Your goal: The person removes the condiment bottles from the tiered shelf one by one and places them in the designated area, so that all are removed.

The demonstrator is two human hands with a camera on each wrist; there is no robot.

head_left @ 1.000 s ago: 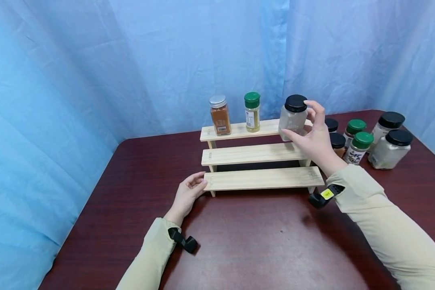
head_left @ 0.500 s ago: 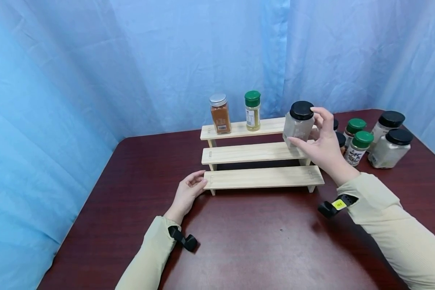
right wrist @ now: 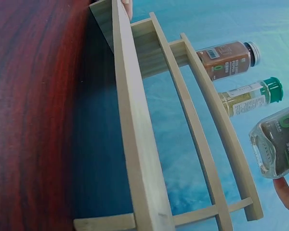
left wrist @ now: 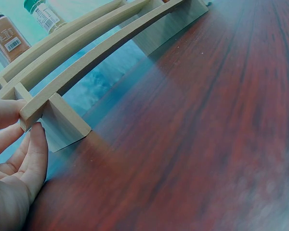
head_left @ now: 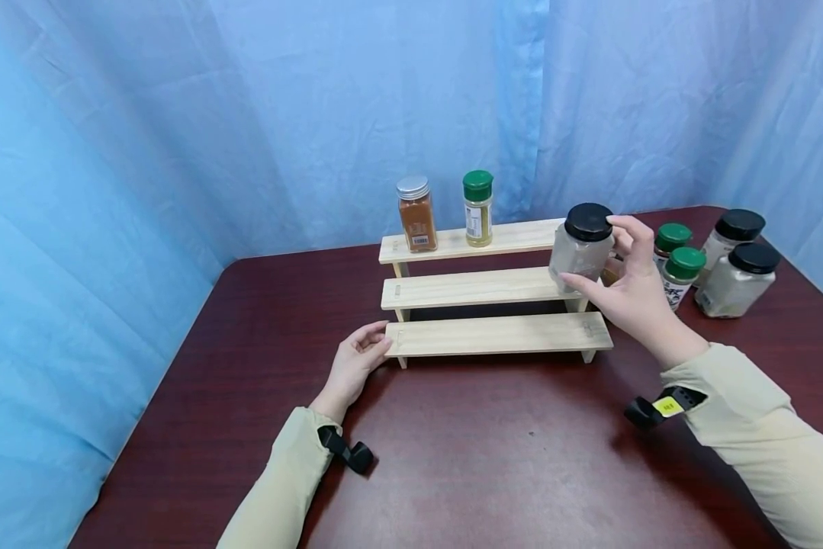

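A three-step wooden rack [head_left: 493,335] [left wrist: 82,57] [right wrist: 139,144] stands on the dark red table [head_left: 493,457]. My right hand [head_left: 627,286] grips a clear jar with a black lid [head_left: 581,248] [right wrist: 277,147] in the air at the rack's right end, by the middle step. My left hand [head_left: 356,362] [left wrist: 19,163] rests with straight fingers against the left end of the lowest step. On the top step stand a silver-lidded jar of orange spice [head_left: 415,216] [right wrist: 229,55] and a green-lidded jar [head_left: 477,208] [right wrist: 250,96].
To the right of the rack stand two green-lidded jars [head_left: 679,263] and two large black-lidded jars [head_left: 737,278]. Blue curtains [head_left: 246,114] close off the back and both sides.
My right hand has carried the black-lidded jar from the top step's right end down and to the right, off the rack's end. The left hand has stayed put.
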